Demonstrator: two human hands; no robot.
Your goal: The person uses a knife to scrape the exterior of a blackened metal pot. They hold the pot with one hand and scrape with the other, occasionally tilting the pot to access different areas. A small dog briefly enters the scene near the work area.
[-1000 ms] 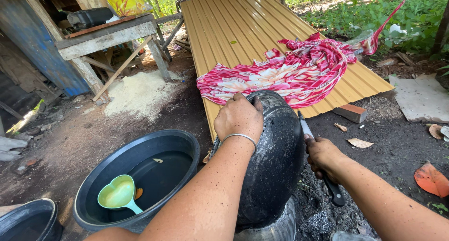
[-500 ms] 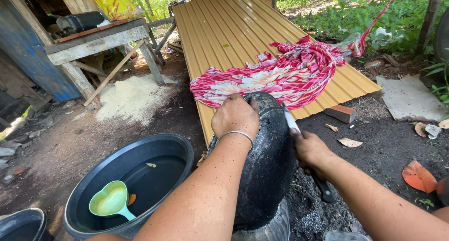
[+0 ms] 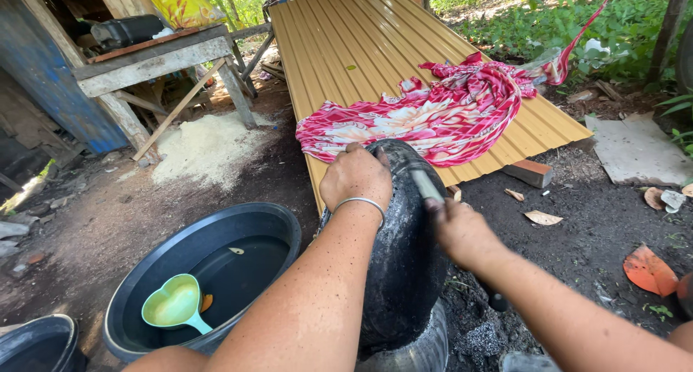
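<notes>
At the middle of the view, a soot-black pot [image 3: 404,256] stands tipped on its side on dark ground, its blackened underside facing the right hand. The left hand [image 3: 355,177] is clamped over the pot's upper rim, fingers curled tight on it, a thin bangle [image 3: 359,202] at the wrist. The right hand [image 3: 462,231] is closed around a knife [image 3: 426,186], the pale blade laid against the pot's upper surface. Compared with one second ago, the blade has climbed from beside the pot's right flank to its top, and the right hand has risen with it; the left hand has kept its hold on the rim. The camera has shifted slightly, so the basin now sits more fully in view. Count of items: one pot; one knife; one large dark basin [image 3: 137,300] holding water, left of the pot; one green heart-shaped scoop [image 3: 173,305] floating in that basin; part of a second dark container [image 3: 36,343] further left of the pot, at the lower corner. Beyond the pot lies one sheet of yellow ribbed roofing [image 3: 346,40], with one pink patterned cloth [image 3: 433,119] spread on it just behind the pot. One rough wooden bench [image 3: 155,58] stands far left of the pot, and one pale heap of sawdust [image 3: 209,145] lies below it. One brick [image 3: 530,173] rests right of the pot.
</notes>
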